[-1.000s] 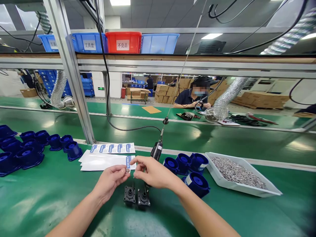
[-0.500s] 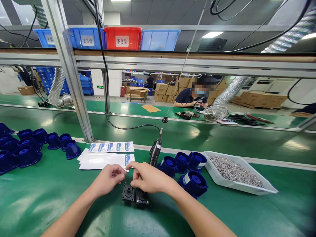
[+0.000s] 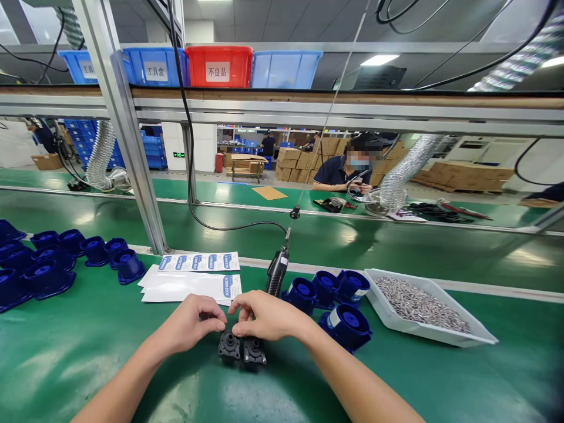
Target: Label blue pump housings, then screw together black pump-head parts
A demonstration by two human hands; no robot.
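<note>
I have the bare left hand [image 3: 194, 322] at the far left corner of a squarish black plastic part with a raised round centre [image 3: 230, 348], thumb and fingertips drawn close together; from my remote view I can't tell whether they pinch anything. The bare right hand [image 3: 271, 317] arches opposite, forefinger and thumb parted, thumb tip at the part's far right edge; whether it touches, I can't make out. The part lies on the green work surface [image 3: 66, 364], beside a matching black plastic part with bright corner spots [image 3: 254, 353].

I judge this to be the step of setting small fasteners into the corners. The next move would call for fine fingertip seating, then perhaps the black cylindrical power driver hanging from a cable [image 3: 277, 273], just behind my right hand.
</note>
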